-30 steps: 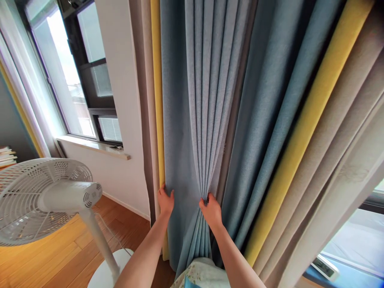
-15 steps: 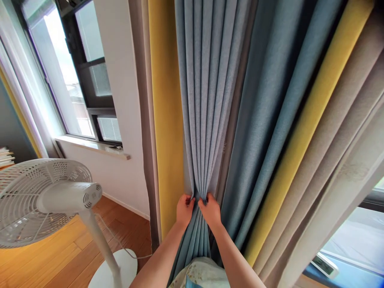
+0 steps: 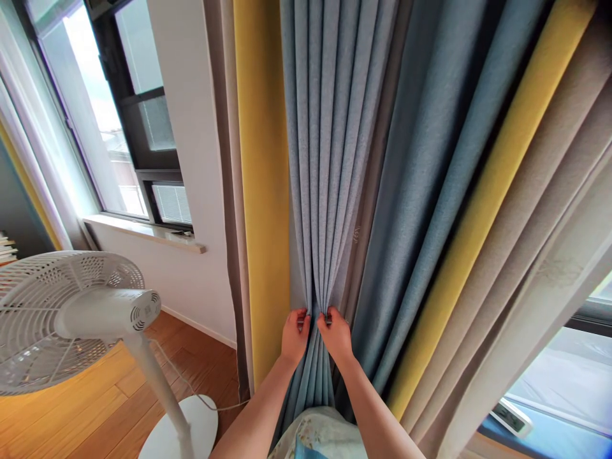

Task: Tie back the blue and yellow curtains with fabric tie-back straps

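Note:
A grey-blue curtain [image 3: 329,140] hangs in front of me, its pleats drawn together into a narrow waist at hand height and fanning out again below. My left hand [image 3: 295,335] is closed on the left edge of that waist. On the other side my right hand [image 3: 336,331] pinches the gathered folds between thumb and fingers. A small gap of cloth shows between the two hands. Yellow curtain cloth [image 3: 262,191] hangs just left of the bunch, and a darker blue panel [image 3: 415,191] is to its right.
A white standing fan [image 3: 109,312] is at the left on the wooden floor [image 3: 95,421], its cable running toward the curtains. Behind it are a window sill [image 3: 143,233] and an open window. Beige curtain folds [image 3: 521,255] and a small digital clock [image 3: 511,417] are at the right.
My hands have moved slightly apart, still holding the curtain at about the same height. The view has shifted a little.

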Demonstrator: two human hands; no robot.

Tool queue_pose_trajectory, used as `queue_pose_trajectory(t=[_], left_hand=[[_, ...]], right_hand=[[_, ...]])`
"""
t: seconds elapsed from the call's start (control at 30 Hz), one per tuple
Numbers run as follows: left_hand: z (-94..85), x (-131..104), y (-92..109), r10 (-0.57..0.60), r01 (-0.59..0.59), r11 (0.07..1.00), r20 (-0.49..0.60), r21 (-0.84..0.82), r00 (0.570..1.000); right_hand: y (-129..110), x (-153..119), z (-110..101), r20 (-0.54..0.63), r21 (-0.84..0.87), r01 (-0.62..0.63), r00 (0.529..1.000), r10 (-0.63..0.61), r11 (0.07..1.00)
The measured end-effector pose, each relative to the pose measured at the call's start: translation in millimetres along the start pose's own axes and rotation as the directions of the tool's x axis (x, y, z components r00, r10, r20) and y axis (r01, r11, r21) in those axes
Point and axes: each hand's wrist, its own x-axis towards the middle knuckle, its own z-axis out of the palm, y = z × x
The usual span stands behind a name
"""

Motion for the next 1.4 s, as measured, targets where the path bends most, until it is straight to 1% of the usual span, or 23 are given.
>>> queue_pose_trajectory(t=[0.13, 0.2, 0.3, 0.37, 0.4, 0.47, 0.6, 0.7, 0.77, 0.83, 0.93, 0.97, 1.0, 1.03, 1.07, 1.1, 1.13, 1.17, 1.2, 1.27, 1.3, 1.33, 1.4], left_hand=[[-2.7, 5, 1, 0.002, -0.003, 0.999, 0.026, 0.034, 1.000], [-6.8, 5, 0, 0.005, -0.006, 0.997, 0.014, 0.071, 1.000], [-14.3, 1, -3, -0.018, 0.026, 0.994, -0.072, 0.107, 0.997], [-17.0, -4, -5, -0.037, 0.051, 0.994, -0.137, 0.101, 0.990], [-16.9, -7, -6, -0.037, 0.051, 0.994, -0.151, 0.095, 0.988], [-13.7, -12, -5, -0.014, 0.025, 0.996, -0.131, 0.086, 0.991], [0.3, -16, 1, 0.037, -0.036, 0.998, -0.018, 0.050, 0.999], [9.9, -17, 4, 0.037, -0.037, 0.999, -0.007, 0.015, 0.999], [12.8, -19, 6, 0.034, -0.034, 0.999, -0.012, -0.002, 0.999], [11.1, -22, 6, 0.053, -0.052, 0.999, 0.024, -0.012, 0.998], [-1.9, -23, 3, 0.147, -0.154, 0.987, 0.134, 0.042, 0.980], [-9.1, -19, 0, 0.171, -0.182, 0.979, 0.112, 0.097, 0.979], [-17.5, -14, -3, 0.174, -0.176, 0.970, 0.027, 0.169, 0.984], [-27.0, -6, -8, 0.163, -0.132, 0.961, -0.110, 0.245, 0.981], [-37.2, 3, -13, 0.131, -0.036, 0.953, -0.300, 0.302, 0.945], [-47.9, 14, -18, 0.083, 0.085, 0.944, -0.476, 0.320, 0.875], [-58.7, 26, -24, 0.043, 0.172, 0.933, -0.575, 0.315, 0.817], [-68.9, 37, -28, 0.007, 0.217, 0.927, -0.595, 0.304, 0.804], [-78.1, 47, -32, -0.055, 0.255, 0.928, -0.575, 0.273, 0.816], [-91.3, 60, -36, -0.193, 0.310, 0.927, -0.442, 0.210, 0.876], [-94.3, 62, -37, -0.243, 0.331, 0.924, -0.376, 0.190, 0.894], [-94.6, 62, -36, -0.269, 0.340, 0.922, -0.326, 0.185, 0.906], [-87.4, 55, -34, -0.251, 0.314, 0.927, -0.282, 0.206, 0.926]], right_hand=[[-2, 1, 2, 0.003, -0.038, -0.012, 1.000, 0.012, 0.999], [-2, 3, 2, -0.009, -0.087, -0.038, 0.999, 0.038, 0.996], [0, 4, 2, -0.059, -0.151, -0.079, 0.996, 0.071, 0.985], [-1, 3, 2, -0.078, -0.160, -0.076, 0.995, 0.064, 0.984], [-1, 2, 2, -0.078, -0.153, -0.069, 0.995, 0.058, 0.986], [-3, 0, 3, -0.054, -0.124, -0.055, 0.997, 0.049, 0.991], [-6, -4, 4, -0.009, -0.062, -0.029, 1.000, 0.029, 0.998], [-6, -8, 2, -0.009, -0.011, 0.040, 0.999, -0.040, 0.999], [-6, -9, 2, -0.011, -0.029, 0.073, 0.997, -0.073, 0.997], [-6, -8, 2, -0.018, -0.092, 0.058, 0.998, -0.060, 0.994], [-6, -4, 5, -0.031, -0.173, 0.005, 0.999, -0.010, 0.985], [-6, -3, 6, -0.032, -0.185, -0.004, 0.999, -0.002, 0.983], [-6, -2, 7, -0.033, -0.192, -0.007, 0.999, 0.001, 0.981], [-6, -1, 7, -0.035, -0.196, -0.006, 0.999, -0.001, 0.981], [-6, -1, 8, -0.037, -0.198, -0.006, 0.999, -0.002, 0.980], [-6, -1, 9, -0.038, -0.198, -0.006, 0.999, -0.001, 0.980], [-6, 0, 9, -0.039, -0.196, -0.006, 0.999, -0.001, 0.981], [-6, 0, 10, -0.039, -0.193, -0.007, 0.999, -0.001, 0.981], [-5, 0, 10, -0.039, -0.189, -0.008, 0.999, 0.000, 0.982], [-5, 1, 10, -0.038, -0.177, -0.012, 0.999, 0.005, 0.984], [-6, 2, 10, -0.033, -0.169, -0.017, 0.999, 0.011, 0.986], [-6, 2, 11, -0.025, -0.160, -0.025, 0.999, 0.021, 0.987], [-7, 4, 11, -0.009, -0.140, -0.042, 0.999, 0.041, 0.989]])
